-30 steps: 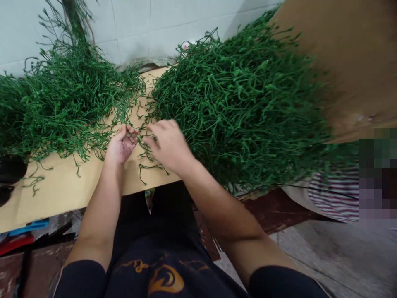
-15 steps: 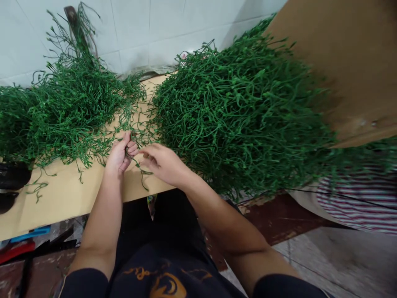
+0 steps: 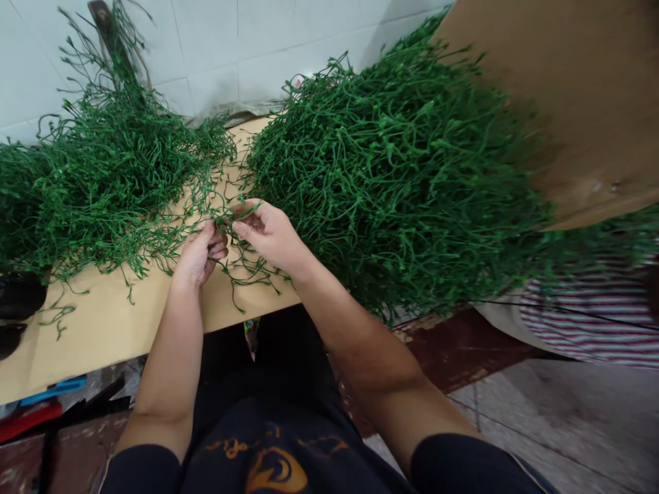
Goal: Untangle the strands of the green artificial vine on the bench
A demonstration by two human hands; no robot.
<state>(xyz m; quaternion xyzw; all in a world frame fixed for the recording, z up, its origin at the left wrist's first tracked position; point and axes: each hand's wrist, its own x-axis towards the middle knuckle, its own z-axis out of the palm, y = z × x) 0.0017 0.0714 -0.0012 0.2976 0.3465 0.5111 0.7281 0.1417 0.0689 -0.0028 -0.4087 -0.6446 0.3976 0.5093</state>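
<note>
The left hand (image 3: 200,251) and the right hand (image 3: 268,232) meet over the front part of a tan surface (image 3: 103,322), fingertips almost touching. Each hand is pinched shut on the same thin green stem (image 3: 241,214), which runs between them just above the surface; a few of its loose strands (image 3: 247,274) trail down toward the near edge. To the right of the hands, a big heap of green stems (image 3: 401,185) covers that end of the surface and spills over its front edge. A second, flatter pile of green stems (image 3: 103,185) lies to the left, reaching the white tiled wall (image 3: 216,48) behind. A large brown board (image 3: 576,96) leans over the big heap at upper right. Striped cloth (image 3: 592,322) shows low on the right, and dark objects (image 3: 18,302) sit at the far left edge.
</note>
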